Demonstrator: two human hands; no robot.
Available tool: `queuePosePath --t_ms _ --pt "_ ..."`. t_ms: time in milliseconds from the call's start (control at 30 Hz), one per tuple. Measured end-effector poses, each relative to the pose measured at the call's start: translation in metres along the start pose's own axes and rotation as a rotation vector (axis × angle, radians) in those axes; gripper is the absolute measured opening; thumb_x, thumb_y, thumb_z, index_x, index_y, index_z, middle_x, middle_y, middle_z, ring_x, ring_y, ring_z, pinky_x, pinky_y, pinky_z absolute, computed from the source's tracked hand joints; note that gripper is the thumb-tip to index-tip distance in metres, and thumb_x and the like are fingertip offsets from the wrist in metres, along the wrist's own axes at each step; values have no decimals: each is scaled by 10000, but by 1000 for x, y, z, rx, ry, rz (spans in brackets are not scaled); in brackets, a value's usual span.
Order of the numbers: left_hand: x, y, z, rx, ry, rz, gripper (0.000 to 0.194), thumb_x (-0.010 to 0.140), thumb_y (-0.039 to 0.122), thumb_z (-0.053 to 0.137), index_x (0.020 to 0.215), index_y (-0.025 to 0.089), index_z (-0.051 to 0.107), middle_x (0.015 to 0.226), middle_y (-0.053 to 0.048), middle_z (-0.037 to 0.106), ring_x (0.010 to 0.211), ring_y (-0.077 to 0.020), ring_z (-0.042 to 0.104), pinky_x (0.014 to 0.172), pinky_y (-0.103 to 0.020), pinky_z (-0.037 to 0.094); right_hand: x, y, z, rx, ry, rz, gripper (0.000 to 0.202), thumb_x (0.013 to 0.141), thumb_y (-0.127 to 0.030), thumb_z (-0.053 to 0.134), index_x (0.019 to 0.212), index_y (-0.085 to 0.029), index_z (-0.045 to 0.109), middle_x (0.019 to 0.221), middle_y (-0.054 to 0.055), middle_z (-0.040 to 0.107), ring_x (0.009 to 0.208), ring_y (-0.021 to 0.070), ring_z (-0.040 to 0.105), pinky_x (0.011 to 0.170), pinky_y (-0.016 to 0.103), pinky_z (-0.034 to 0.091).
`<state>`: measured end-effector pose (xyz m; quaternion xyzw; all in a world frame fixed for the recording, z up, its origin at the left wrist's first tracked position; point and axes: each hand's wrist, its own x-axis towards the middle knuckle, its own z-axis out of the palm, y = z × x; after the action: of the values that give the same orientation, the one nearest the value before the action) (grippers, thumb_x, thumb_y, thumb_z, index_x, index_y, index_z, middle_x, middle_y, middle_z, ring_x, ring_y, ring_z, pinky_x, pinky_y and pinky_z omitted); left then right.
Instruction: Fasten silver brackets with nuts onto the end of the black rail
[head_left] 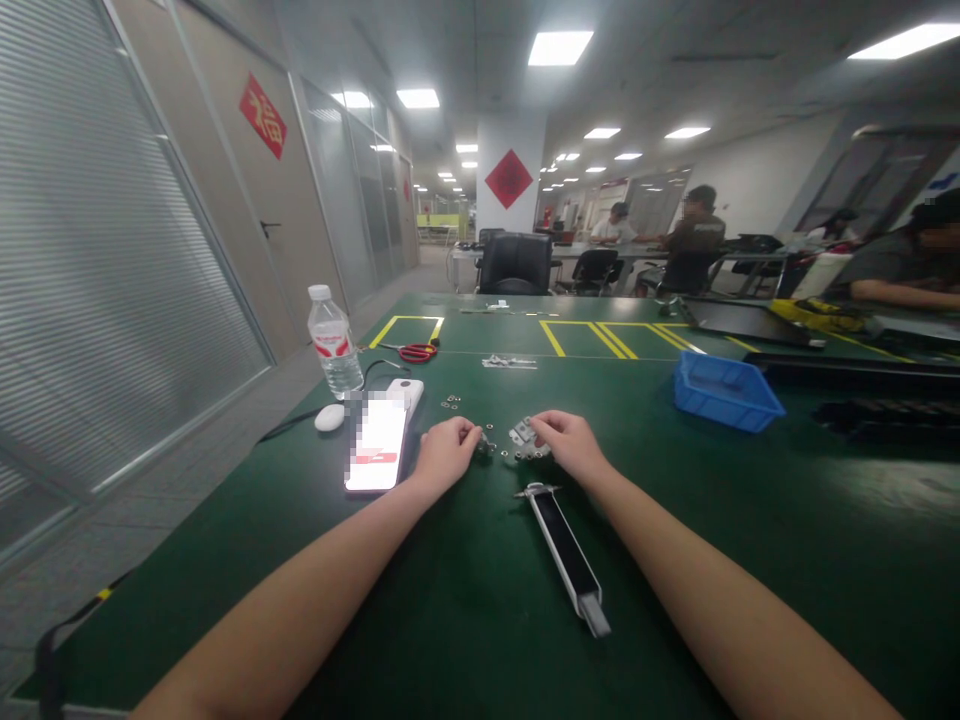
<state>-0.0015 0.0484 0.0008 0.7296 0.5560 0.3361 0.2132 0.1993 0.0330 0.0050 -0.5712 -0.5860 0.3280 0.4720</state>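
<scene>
My left hand point(446, 452) rests low over the green table, its fingers pinched together beside a small metal part point(484, 440). What those fingers hold, if anything, is too small to make out. Thumb and fingers of my right hand point(570, 442) are closed on a small silvery metal plate point(523, 431). Several loose nuts point(505, 454) lie between and under the two hands. Nearer to me lies a long white-framed bar point(564, 548) with a dark face, a metal end piece and a thin crosspiece at its far end.
To the left are a lit phone point(377, 445), a white oval object point(330, 418), a water bottle point(334, 345) and red-handled scissors point(417, 352). Farther out lie metal strips point(509, 362). On the right stands a blue bin point(726, 392). Other people sit in the background.
</scene>
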Motion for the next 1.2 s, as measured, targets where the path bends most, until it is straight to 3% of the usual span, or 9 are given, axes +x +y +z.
queuePosePath --t_ms 200,433,700,900,1067,1200 --pt "2 -4 0 -28 17 35 229 818 268 581 1018 166 627 736 -19 677 688 -167 634 645 -249 462 -2 -4 1 18 2 12 331 660 -466 572 683 -143 640 571 6 599 520 126 511 529 247 388" --pt "4 -7 -1 -82 27 24 225 840 248 546 1014 140 638 777 -35 706 656 -145 659 644 -236 515 -1 -6 -2 44 18 21 361 655 -502 572 677 -149 643 565 10 605 526 131 510 528 248 371" --pt "4 -6 1 3 -6 146 194 811 155 539 917 186 698 949 -48 680 916 -199 617 858 -323 478 -3 -9 -2 93 15 32 297 651 -439 594 671 -147 648 568 -1 606 533 126 514 550 250 387" --pt "5 -4 -12 77 160 162 165 849 184 492 926 168 637 952 -57 622 820 -163 607 754 -278 492 -1 -6 -3 125 22 59 294 677 -427 613 715 -141 665 579 -1 616 552 121 532 561 244 413" --pt "-3 -2 -24 470 -31 246 191 863 151 451 900 163 638 953 -83 614 864 -214 592 790 -349 442 -3 -6 2 136 -38 106 224 680 -351 672 736 -134 681 586 14 636 509 103 535 504 226 431" --pt "-13 8 -23 481 -55 287 218 831 215 526 1030 179 609 1040 -99 602 987 -260 556 854 -394 395 -6 -10 11 170 -143 137 171 672 -274 706 747 -127 661 577 26 653 483 94 563 492 216 468"
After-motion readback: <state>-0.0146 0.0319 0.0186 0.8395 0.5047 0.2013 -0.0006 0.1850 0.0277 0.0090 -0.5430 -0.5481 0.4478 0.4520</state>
